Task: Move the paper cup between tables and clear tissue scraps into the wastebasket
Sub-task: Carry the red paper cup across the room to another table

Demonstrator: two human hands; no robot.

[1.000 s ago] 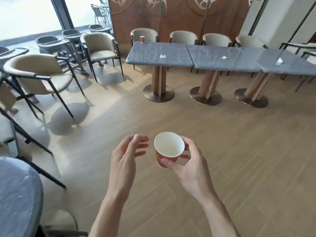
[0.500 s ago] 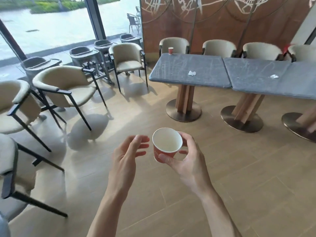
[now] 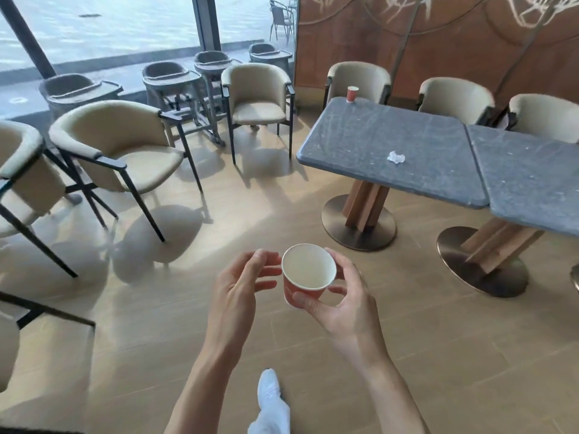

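A wooden floor (image 3: 238, 220) fills most of the view. At about 2 o'clock stands a grey stone tabletop (image 3: 376, 142) on a wood-and-metal pedestal, with a second tabletop (image 3: 529, 173) butted against its right edge. From 9 to 12 o'clock sit beige armchairs (image 3: 122, 151) on dark frames, and behind them grey high chairs (image 3: 172, 76) line the window.

Low in the centre, at 6 o'clock, both bare forearms reach forward. The right hand (image 3: 341, 305) holds the paper cup (image 3: 305, 281), a red cup with a white inside, tilted with its mouth toward the camera. Its thumb presses the cup's lower near side, and its fingers (image 3: 340, 261) curl round the far right side by the rim, so the cup sits between thumb and fingers, up in the air over the floor. The left hand (image 3: 238, 292) is just at the cup's 9 o'clock, fingers loosely bent with the tips close to the rim, holding nothing; I cannot tell whether they touch it.

On the near tabletop, a crumpled tissue scrap (image 3: 395, 158) lies toward its right side, and a second red cup (image 3: 352, 94) stands upright at its far left corner. A white shoe (image 3: 268, 386) shows at the bottom edge.
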